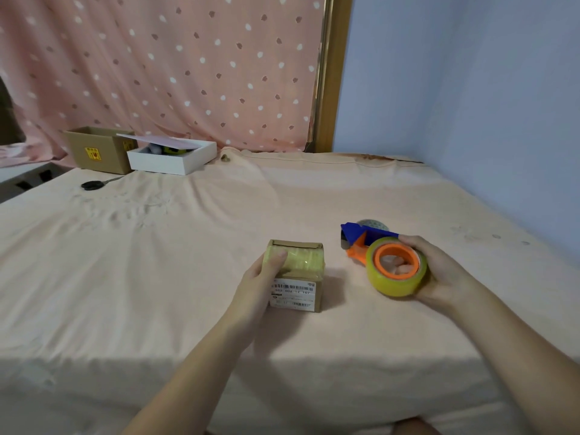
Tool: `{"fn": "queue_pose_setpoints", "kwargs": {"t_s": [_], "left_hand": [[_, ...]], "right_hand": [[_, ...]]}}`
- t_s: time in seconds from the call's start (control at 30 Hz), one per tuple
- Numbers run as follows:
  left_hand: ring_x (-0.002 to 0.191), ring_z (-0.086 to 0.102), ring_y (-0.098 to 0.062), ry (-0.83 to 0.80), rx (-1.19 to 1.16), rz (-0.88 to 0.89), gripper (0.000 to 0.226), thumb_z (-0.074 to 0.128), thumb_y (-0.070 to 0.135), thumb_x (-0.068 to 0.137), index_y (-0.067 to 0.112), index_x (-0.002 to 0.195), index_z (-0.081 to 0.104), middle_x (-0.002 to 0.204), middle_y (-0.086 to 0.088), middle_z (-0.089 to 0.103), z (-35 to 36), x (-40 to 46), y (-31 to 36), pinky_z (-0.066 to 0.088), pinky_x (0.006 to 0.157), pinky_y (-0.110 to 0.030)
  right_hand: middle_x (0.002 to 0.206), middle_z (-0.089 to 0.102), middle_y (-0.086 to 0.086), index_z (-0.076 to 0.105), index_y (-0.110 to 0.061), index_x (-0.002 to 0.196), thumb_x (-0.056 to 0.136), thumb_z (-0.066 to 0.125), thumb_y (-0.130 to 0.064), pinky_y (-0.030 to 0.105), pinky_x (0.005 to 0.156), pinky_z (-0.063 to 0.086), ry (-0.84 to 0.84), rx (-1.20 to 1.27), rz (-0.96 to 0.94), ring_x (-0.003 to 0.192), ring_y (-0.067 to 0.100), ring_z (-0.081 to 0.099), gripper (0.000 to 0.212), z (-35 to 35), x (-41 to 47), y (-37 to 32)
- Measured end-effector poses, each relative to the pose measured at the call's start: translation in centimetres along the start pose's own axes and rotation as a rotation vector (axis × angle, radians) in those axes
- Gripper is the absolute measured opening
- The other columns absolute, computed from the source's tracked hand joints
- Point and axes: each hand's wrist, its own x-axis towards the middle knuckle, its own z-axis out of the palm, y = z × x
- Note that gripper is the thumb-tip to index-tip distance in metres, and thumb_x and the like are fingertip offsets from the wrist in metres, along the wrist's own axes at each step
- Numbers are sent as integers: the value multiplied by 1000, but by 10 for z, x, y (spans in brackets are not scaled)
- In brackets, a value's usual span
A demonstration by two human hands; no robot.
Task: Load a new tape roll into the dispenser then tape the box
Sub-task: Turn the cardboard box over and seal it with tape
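A small brown cardboard box (301, 274) stands on the peach sheet, its top covered with yellowish tape and a white barcode label on its near side. My left hand (262, 277) grips its left side, thumb on the taped top. My right hand (439, 271) holds the blue and orange tape dispenser (361, 238), which carries a yellow tape roll (397, 274) on its orange hub. The dispenser sits to the right of the box, apart from it. Behind the dispenser a patterned roll (375, 223) is partly hidden.
Black-handled scissors (94, 184) lie at the far left of the bed. An open brown carton (97, 149) and a white box (172, 158) with a pink lid stand at the back left by the dotted curtain. A blue wall runs along the right.
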Motion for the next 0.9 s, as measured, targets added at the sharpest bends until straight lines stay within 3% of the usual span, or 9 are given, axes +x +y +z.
{"fn": "queue_pose_setpoints", "kwargs": {"t_s": [0.1,0.17,0.3,0.43,0.6,0.67,0.73,0.83,0.9], "left_hand": [[107,75,-19,-91,69,-9,43,60,56,93,25,120,72,112,0,80,-3,-6,-2,53,94,-36],[103,76,-16,-76,86,2,45,60,57,92,24,120,71,110,0,80,-2,-6,-1,54,87,-32],[114,69,-3,30,56,63,68,64,65,84,31,142,55,134,8,69,1,1,0,52,95,-27],[107,57,26,14,62,152,63,58,55,90,38,149,45,140,21,55,1,5,4,47,80,0],[108,70,2,-104,119,134,79,78,35,80,40,150,43,119,22,73,-6,3,0,55,85,-15],[107,71,0,-66,150,148,82,85,30,80,39,150,44,120,18,73,-6,3,-3,56,85,-19],[100,71,5,10,123,177,80,83,25,80,32,149,45,126,9,67,1,9,-2,56,79,-16],[95,69,12,87,139,222,76,79,17,86,24,152,42,130,3,63,11,25,3,55,75,-11],[100,67,13,103,174,241,74,74,23,92,27,156,37,139,3,59,11,38,4,54,76,-9]], "right_hand": [[100,78,10,71,-7,116,88,64,-35,41,99,50,39,20,-27,88,25,76,40,11,-5,6],[79,75,9,74,-10,103,92,62,-33,40,82,53,73,-2,-40,64,22,73,28,21,-4,12],[88,79,2,69,-29,114,90,68,-39,40,76,55,123,-125,-27,68,19,76,26,31,21,17],[100,80,7,75,-16,116,88,71,-46,43,86,60,319,-423,-239,87,25,74,41,35,48,7],[114,73,11,79,-22,108,89,54,-60,37,97,46,655,-1197,-609,113,37,60,49,27,52,7],[112,69,3,75,-20,108,91,45,-54,33,97,41,545,-1108,-924,114,29,58,49,47,28,19],[122,63,-2,74,-22,118,96,49,-51,29,104,41,207,-1011,-1074,121,18,56,44,75,2,39],[161,37,-7,52,-33,148,93,50,-69,27,120,27,-136,-1247,-873,151,8,30,66,104,-11,54],[169,23,-11,36,-35,157,95,60,-57,30,123,23,-173,-1268,-768,154,4,21,70,107,3,63]]}}
